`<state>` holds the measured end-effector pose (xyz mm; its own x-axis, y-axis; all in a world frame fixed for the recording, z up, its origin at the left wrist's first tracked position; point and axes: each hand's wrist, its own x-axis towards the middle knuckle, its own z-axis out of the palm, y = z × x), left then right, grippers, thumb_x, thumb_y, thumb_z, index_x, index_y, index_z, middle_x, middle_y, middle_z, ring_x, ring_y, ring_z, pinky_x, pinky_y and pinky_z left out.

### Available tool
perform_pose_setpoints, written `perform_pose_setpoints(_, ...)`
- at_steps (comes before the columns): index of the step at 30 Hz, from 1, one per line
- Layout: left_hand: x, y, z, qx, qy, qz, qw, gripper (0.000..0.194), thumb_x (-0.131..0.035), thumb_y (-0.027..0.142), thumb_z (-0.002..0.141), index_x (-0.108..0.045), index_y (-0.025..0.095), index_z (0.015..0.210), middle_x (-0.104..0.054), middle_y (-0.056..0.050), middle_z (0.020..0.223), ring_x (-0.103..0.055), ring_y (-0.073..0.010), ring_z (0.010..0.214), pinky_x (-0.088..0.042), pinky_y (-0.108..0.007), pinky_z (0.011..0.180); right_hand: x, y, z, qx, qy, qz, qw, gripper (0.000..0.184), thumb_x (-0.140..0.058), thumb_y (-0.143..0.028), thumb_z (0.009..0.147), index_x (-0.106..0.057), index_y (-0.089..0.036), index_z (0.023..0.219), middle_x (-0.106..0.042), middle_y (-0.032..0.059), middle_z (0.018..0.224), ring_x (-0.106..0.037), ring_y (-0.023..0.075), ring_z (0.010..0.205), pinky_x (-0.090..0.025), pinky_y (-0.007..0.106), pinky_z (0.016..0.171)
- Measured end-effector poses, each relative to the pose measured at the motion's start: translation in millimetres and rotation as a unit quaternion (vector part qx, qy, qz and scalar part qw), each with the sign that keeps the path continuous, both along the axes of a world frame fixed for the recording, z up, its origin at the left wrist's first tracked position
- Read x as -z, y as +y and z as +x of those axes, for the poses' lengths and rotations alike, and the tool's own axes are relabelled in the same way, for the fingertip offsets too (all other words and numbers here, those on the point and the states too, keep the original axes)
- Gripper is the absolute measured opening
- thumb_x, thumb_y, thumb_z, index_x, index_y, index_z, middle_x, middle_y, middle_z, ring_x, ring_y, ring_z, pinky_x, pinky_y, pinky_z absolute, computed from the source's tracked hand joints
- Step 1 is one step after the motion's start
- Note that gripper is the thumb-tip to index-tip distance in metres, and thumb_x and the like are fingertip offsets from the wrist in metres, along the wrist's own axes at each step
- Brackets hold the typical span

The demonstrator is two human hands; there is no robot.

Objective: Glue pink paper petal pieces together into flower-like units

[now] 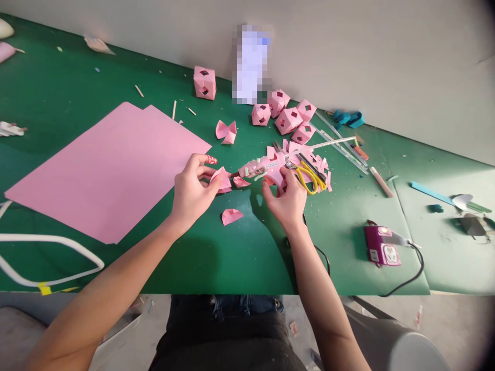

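My left hand (195, 188) pinches a folded pink paper piece (221, 180) between thumb and fingers. In my right hand (285, 198) is a pink hot glue gun (263, 166), gripped by its handle, with a long glue stick (328, 144) jutting from the back. Its nozzle points left and meets the edge of the held paper, though exact contact is hard to make out. A small folded paper piece (241, 182) lies just under the nozzle. Nearer to me rests another folded piece (232, 216), and a joined, open one (226, 132) sits farther back.
Large pink paper sheets (108, 175) cover the left. Several pink paper polyhedra (289, 120) cluster at the back, with another (204, 82) beside the blurred phone (251, 64). Yellow-handled scissors (309, 178) lie on paper scraps right of the glue gun. A purple power socket (382, 246) stands at right.
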<state>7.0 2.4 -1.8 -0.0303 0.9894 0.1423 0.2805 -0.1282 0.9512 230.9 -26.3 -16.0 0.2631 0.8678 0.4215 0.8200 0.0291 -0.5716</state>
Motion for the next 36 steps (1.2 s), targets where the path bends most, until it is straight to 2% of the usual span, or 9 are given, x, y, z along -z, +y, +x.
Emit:
perform_pose_setpoints(5,-0.3,0.7,-1.2,-0.012,0.02,0.01,1.0,0.029,-0.071,0.021,0.081,-0.058,0.024,0.107,-0.077,0.0,0.092,-0.076,-0.0153,0.077,-0.059,-0.022,0.06,-2.0,-0.7,2.3,-0.002,0.014,-0.012,1.0,0.034,-0.069,-0.048,0.082,-0.064,-0.023,0.105,-0.056,-0.0064,0.065,-0.046,0.0142,0.053,-0.042,0.03,0.06)
perform_pose_setpoints(11,-0.9,-1.8,-0.2,0.003,0.014,-0.004,1.0,0.029,-0.076,0.029,0.084,-0.058,0.023,0.106,-0.075,0.001,0.083,-0.077,-0.0169,0.072,-0.06,-0.024,0.062,-1.4,-0.1,2.1,-0.006,0.024,-0.022,0.999,0.034,-0.07,-0.047,0.081,-0.064,-0.023,0.104,-0.054,-0.0075,0.063,-0.045,0.0136,0.052,-0.041,0.03,0.059)
perform_pose_setpoints(18,0.5,-3.1,0.7,0.012,0.007,-0.015,1.0,0.03,-0.076,0.026,0.083,-0.059,0.023,0.107,-0.075,0.002,0.083,-0.077,-0.0172,0.07,-0.063,-0.027,0.065,-0.9,1.4,-0.5,0.006,0.007,0.009,1.0,0.034,-0.068,-0.049,0.083,-0.064,-0.023,0.105,-0.054,-0.0062,0.064,-0.047,0.0153,0.058,-0.041,0.031,0.063)
perform_pose_setpoints(25,1.3,-3.3,1.5,0.03,0.004,-0.033,0.999,0.032,-0.077,0.026,0.08,-0.06,0.024,0.107,-0.076,0.001,0.081,-0.076,-0.0178,0.068,-0.064,-0.029,0.064,-2.8,0.7,0.1,0.007,0.038,0.002,0.999,0.035,-0.069,-0.051,0.082,-0.062,-0.024,0.103,-0.049,-0.0086,0.062,-0.045,0.0135,0.053,-0.04,0.029,0.059)
perform_pose_setpoints(30,1.6,-1.2,-0.4,0.016,-0.009,-0.024,1.0,0.031,-0.077,0.027,0.081,-0.06,0.024,0.107,-0.075,0.001,0.081,-0.077,-0.018,0.07,-0.064,-0.028,0.065,-3.2,-0.4,1.3,0.0,0.005,0.002,1.0,0.032,-0.067,-0.047,0.081,-0.062,-0.024,0.104,-0.053,-0.0074,0.063,-0.047,0.0145,0.055,-0.042,0.03,0.061)
perform_pose_setpoints(36,1.2,-3.2,0.2,0.027,-0.009,-0.032,0.999,0.035,-0.076,0.025,0.081,-0.058,0.024,0.111,-0.076,0.001,0.081,-0.078,-0.0183,0.07,-0.064,-0.027,0.063,-2.8,-0.3,-0.9,-0.003,-0.009,0.022,1.0,0.033,-0.067,-0.047,0.086,-0.062,-0.023,0.107,-0.056,-0.0052,0.068,-0.049,0.0151,0.06,-0.042,0.03,0.063)
